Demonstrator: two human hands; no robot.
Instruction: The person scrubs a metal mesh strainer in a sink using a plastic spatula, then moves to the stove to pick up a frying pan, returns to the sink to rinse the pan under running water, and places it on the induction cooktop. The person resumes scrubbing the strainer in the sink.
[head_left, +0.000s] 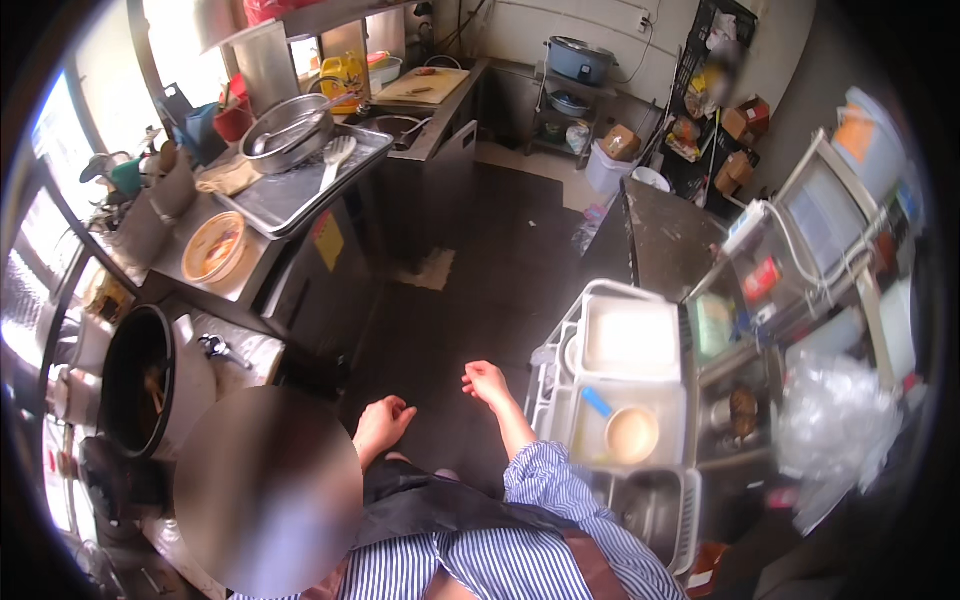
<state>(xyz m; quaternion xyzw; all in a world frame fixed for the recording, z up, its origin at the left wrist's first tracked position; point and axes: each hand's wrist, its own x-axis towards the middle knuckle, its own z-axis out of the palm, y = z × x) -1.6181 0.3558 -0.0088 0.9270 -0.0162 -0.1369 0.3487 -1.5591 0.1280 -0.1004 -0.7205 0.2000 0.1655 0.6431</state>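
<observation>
My left hand (384, 427) hangs over the dark floor (420, 337), fingers loosely curled and thumb apart, holding nothing. Farther forward and to the right, my right hand (486, 381) is also in the air with bent fingers and nothing visible in it. Beside my right forearm a white plastic rack (547, 352) carries a white tray (631, 337). A second tray (667, 405) nearer me contains a round beige bowl (631, 435) and a blue-handled tool (596, 402). Closest to my left hand is the steel counter on the left. A blurred disc covers my left forearm.
On the left counter are a metal sheet pan (300, 196), a steel basin (289, 135), a stained plastic tub (214, 247) and a deep black-lined pot (139, 375). A rice cooker (581, 60) stands at the back. Shelving and a plastic bag (832, 420) line the right.
</observation>
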